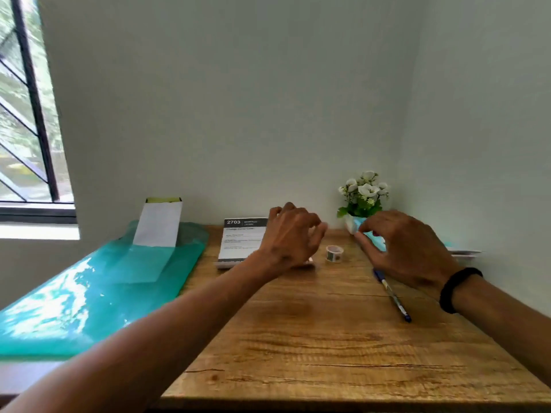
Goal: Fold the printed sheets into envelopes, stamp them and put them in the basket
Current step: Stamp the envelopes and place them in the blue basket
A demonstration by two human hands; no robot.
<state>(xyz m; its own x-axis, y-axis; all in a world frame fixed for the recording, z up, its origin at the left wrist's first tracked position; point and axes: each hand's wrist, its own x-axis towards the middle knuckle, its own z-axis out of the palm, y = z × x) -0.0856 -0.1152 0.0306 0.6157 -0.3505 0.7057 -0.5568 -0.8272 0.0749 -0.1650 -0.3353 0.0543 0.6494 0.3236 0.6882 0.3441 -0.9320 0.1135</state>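
**Printed sheets stacked at twelve o'clock, both hands raised above the desk**

Printed sheets lie stacked at twelve o'clock on the wooden desk, header "2703" legible, smaller print too blurred to read. Left hand hovers over the stack's right edge, fingers loosely curled, grasping nothing — likely reaching for a sheet. Right hand at one o'clock, fingers bent near something pale blue; grasp cannot be told. Stamp roll between the hands, pen at two o'clock — within easy reach.

Wooden table: printed sheets, stamp roll, pen, flower pot.
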